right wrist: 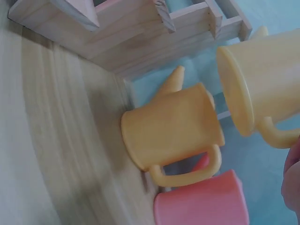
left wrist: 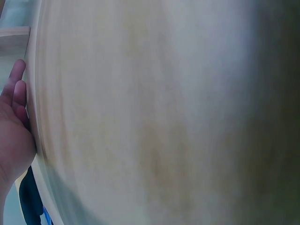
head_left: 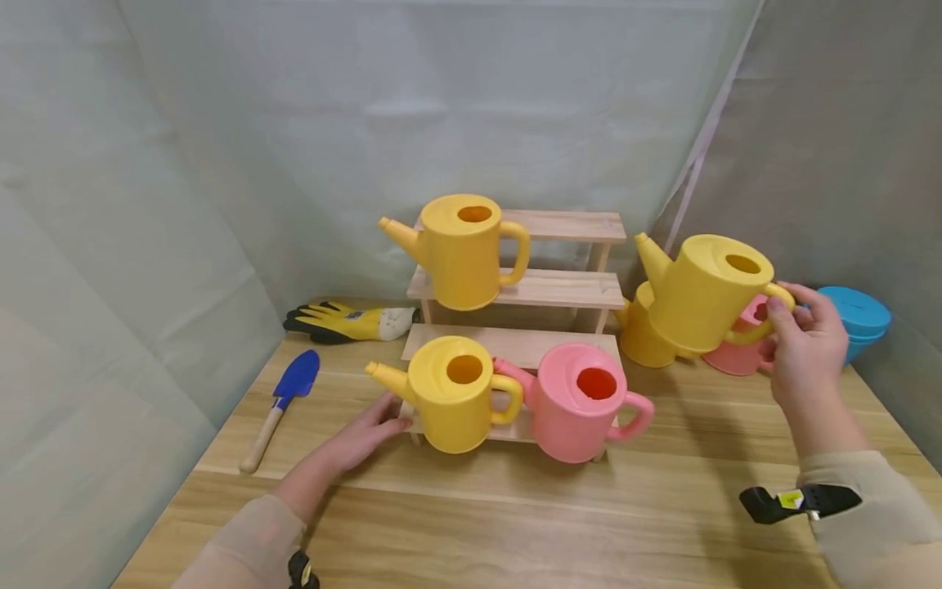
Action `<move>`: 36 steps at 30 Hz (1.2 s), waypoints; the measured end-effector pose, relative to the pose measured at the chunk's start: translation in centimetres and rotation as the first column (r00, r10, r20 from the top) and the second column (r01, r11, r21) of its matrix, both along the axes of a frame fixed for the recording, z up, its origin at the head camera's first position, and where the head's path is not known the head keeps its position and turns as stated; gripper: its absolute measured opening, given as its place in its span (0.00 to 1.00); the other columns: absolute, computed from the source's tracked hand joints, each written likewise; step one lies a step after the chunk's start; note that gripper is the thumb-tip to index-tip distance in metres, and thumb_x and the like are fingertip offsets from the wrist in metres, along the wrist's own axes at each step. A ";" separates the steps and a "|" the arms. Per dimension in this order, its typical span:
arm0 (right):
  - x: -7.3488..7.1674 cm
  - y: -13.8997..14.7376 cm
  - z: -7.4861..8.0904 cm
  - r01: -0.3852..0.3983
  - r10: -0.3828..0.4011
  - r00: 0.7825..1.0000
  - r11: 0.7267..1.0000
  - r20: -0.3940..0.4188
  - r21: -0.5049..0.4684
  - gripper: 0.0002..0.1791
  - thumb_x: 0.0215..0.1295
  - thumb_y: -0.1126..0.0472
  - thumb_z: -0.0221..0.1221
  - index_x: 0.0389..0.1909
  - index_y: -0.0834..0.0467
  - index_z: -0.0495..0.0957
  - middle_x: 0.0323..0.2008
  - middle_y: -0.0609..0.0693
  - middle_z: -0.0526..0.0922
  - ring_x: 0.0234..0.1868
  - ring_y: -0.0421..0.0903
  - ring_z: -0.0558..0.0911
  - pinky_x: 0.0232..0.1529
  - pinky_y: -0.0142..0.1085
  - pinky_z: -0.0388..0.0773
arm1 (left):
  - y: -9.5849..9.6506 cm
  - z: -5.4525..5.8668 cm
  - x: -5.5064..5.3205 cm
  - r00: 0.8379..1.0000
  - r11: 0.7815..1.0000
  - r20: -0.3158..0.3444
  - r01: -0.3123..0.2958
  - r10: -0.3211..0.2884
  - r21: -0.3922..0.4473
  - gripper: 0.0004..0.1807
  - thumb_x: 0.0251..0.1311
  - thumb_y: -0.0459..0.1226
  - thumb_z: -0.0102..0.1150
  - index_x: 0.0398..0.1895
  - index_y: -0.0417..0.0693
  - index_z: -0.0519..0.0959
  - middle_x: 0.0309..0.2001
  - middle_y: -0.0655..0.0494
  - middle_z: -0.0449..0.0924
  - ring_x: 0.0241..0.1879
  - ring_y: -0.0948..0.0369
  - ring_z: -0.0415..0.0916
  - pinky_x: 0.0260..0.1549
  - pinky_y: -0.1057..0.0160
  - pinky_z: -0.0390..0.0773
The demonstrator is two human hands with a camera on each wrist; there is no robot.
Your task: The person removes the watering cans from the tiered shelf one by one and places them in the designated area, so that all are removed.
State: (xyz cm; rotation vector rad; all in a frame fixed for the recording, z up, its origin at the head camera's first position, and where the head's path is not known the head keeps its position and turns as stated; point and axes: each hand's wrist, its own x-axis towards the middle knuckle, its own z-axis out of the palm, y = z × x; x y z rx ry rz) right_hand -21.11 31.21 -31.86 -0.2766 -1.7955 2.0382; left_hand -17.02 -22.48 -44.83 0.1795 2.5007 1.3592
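My right hand [head_left: 808, 348] grips the handle of a yellow watering can [head_left: 706, 290], lifted off the table with its spout to the left. In the right wrist view this raised can [right wrist: 267, 79] shows its base. My left hand [head_left: 368, 438] touches the lower left end of the stepped wooden shelf [head_left: 508, 345], and its fingers look fairly straight in the left wrist view. On the lowest step stand a yellow watering can [head_left: 450, 409] and a pink watering can [head_left: 570, 417]. Another yellow watering can [head_left: 462, 254] stands higher up at the left.
Right of the shelf, behind the raised can, stand another yellow watering can [head_left: 648, 339] and a pink one [head_left: 736, 358]. Blue containers [head_left: 857, 319] sit at the far right. To the left lie yellow-black gloves [head_left: 353, 321] and a blue trowel [head_left: 297, 374] with a wooden handle.
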 end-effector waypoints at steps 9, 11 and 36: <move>0.5 0.4 -2.0 -0.071 0.063 0.995 0.992 -0.077 -0.109 0.29 0.53 0.53 0.64 0.58 0.51 0.72 0.45 0.47 0.75 0.22 0.42 0.68 0.22 0.25 0.73 | 0.0 0.1 0.1 1.000 1.000 0.000 -0.015 0.015 0.001 0.41 0.62 0.57 0.51 0.74 0.58 0.47 0.69 0.38 0.53 0.67 0.42 0.52 0.61 0.38 0.52; 0.6 0.4 -2.3 -0.085 0.070 0.992 0.987 -0.110 -0.138 0.28 0.54 0.55 0.65 0.58 0.52 0.72 0.44 0.49 0.75 0.21 0.42 0.69 0.22 0.25 0.74 | 0.0 0.1 0.1 1.000 1.000 -0.002 -0.018 0.018 -0.002 0.41 0.61 0.57 0.51 0.74 0.59 0.47 0.69 0.38 0.53 0.67 0.42 0.52 0.61 0.38 0.52; 1.8 0.4 -4.4 -0.131 0.112 0.987 0.976 -0.113 -0.176 0.29 0.55 0.57 0.65 0.59 0.57 0.70 0.43 0.47 0.78 0.20 0.42 0.66 0.20 0.23 0.69 | -0.2 0.1 0.0 1.000 1.000 -0.012 0.010 -0.010 -0.005 0.40 0.63 0.55 0.50 0.74 0.56 0.47 0.70 0.37 0.50 0.67 0.40 0.50 0.62 0.38 0.51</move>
